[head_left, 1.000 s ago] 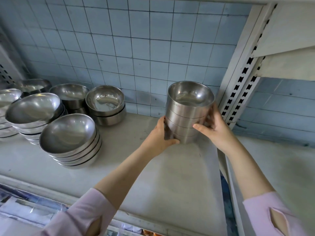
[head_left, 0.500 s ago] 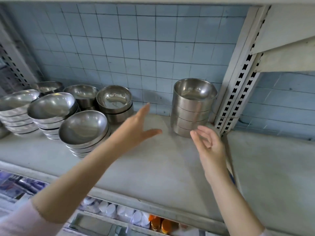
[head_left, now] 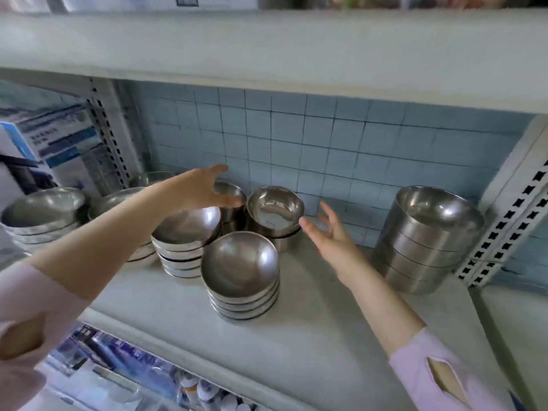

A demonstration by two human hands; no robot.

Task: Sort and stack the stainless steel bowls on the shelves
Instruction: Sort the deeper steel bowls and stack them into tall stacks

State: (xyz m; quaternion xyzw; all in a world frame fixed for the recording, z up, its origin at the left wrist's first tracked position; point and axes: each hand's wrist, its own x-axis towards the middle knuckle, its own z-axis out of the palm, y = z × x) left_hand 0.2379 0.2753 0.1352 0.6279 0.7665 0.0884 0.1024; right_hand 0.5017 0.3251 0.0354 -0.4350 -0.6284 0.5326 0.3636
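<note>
A tall stack of straight-sided steel bowls (head_left: 427,241) stands at the right end of the shelf (head_left: 311,327), by the slotted upright. A small stack of deep bowls (head_left: 275,215) sits at the back centre. In front of it is a stack of shallow bowls (head_left: 240,271), with another shallow stack (head_left: 186,235) to its left. My left hand (head_left: 204,189) hovers with spread fingers over the back bowls, holding nothing. My right hand (head_left: 329,232) is spread just right of the small deep stack, fingertips close to its rim, holding nothing.
More bowl stacks (head_left: 41,215) fill the shelf's left end. A slotted white upright (head_left: 510,221) bounds the right side, another (head_left: 109,137) the left, with boxes (head_left: 56,137) beyond it. An upper shelf (head_left: 267,54) hangs overhead. Bottles (head_left: 195,390) sit on the shelf below.
Both hands let go of the tall stack at the right and moved left toward the centre bowls. The view shifted up and left.
</note>
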